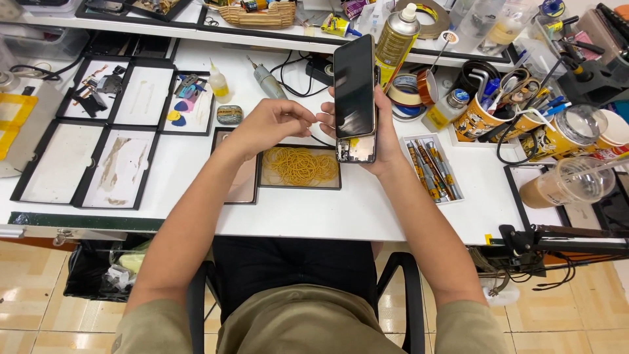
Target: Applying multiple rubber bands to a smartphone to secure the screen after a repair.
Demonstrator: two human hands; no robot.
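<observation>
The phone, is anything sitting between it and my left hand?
Nothing visible: the left hand is pinched just beside the phone, which the right hand holds upright above the tray of rubber bands.

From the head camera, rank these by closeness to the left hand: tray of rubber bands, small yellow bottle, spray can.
From the left hand:
1. Tray of rubber bands, just below it.
2. Small yellow bottle, up and leftward.
3. Spray can, far right, behind the phone.

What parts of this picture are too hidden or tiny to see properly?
Head view:
- Right hand: its palm is hidden behind the phone.
- Left hand: whatever its pinched fingertips hold is too small to tell.
- Plastic cup: partly cut off by the right edge.
- Tray of rubber bands: far edge hidden by the hands.
</observation>
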